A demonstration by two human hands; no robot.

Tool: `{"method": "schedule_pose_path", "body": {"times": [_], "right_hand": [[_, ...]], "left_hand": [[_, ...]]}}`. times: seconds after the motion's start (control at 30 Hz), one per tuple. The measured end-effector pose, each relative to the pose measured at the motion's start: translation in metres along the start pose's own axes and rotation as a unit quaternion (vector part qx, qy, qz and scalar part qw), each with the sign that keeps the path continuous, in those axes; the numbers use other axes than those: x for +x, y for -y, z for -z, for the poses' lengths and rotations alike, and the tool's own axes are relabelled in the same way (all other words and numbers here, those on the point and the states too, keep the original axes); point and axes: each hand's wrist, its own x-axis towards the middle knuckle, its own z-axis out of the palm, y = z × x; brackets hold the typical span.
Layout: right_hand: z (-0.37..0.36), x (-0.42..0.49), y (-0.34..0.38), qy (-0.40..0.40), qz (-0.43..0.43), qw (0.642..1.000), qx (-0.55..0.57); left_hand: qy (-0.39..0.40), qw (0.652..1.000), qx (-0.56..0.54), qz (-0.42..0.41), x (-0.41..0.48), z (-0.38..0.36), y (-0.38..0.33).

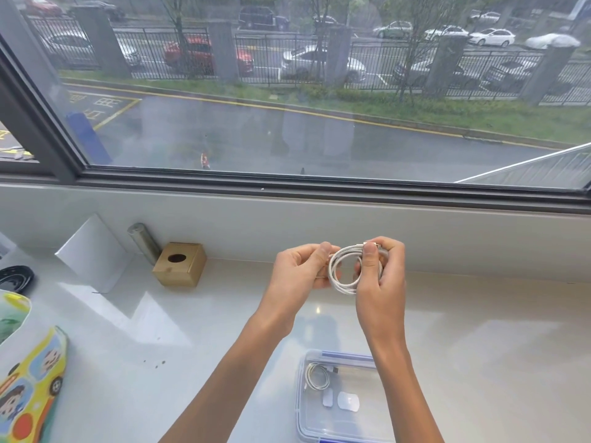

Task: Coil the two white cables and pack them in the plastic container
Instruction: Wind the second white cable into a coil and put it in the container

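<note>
A white cable (339, 270) wound into a small round coil hangs in the air above the white counter. My left hand (300, 272) pinches the coil's left side. My right hand (380, 276) grips its right side, with the thumb pressing near the metal plug at the top. Below, near the front edge, stands the clear plastic container (380, 425) with blue clips, its top open. A second coiled white cable (317, 377) lies in its far left corner, beside two small white pieces (348, 401).
A wooden block with a round hole (180, 264) and a metal cylinder (144, 243) stand at the back left by the window sill. A cartoon-printed pouch (30, 388) lies at the left edge, a black ring (14, 279) behind it.
</note>
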Motion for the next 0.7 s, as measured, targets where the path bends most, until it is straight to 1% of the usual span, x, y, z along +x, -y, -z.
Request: {"method": "schedule_pose_path", "body": {"times": [0.1,0.23,0.33,0.4,0.47,0.53,0.57,0.7], "right_hand": [[0.003,0.003,-0.004,0.018,-0.017,0.999,-0.029],[0.006,0.001,-0.004,0.037,-0.016,0.999,-0.015],[0.005,-0.003,0.001,0.039,-0.003,0.999,0.023],[0.006,-0.004,-0.001,0.039,0.012,0.999,0.023],[0.006,-0.005,-0.004,0.032,0.028,0.999,0.007],[0.008,-0.005,-0.007,0.021,0.035,0.999,-0.008],[0.009,-0.005,-0.007,0.017,0.037,0.999,-0.011],[0.011,-0.005,-0.006,0.023,0.054,0.998,-0.036]], "left_hand": [[0.038,0.999,0.005,-0.004,-0.005,-0.004,0.000],[0.063,0.996,0.052,-0.033,-0.010,-0.010,0.003],[0.072,0.995,0.074,-0.016,-0.013,-0.013,0.003],[0.080,0.992,0.095,-0.002,-0.014,-0.012,0.001],[0.082,0.984,0.155,-0.014,-0.014,-0.010,0.000],[0.072,0.963,0.255,-0.048,-0.013,-0.009,0.001],[0.066,0.955,0.282,-0.060,-0.013,-0.010,0.001],[0.052,0.939,0.326,-0.100,-0.014,-0.011,-0.001]]}}
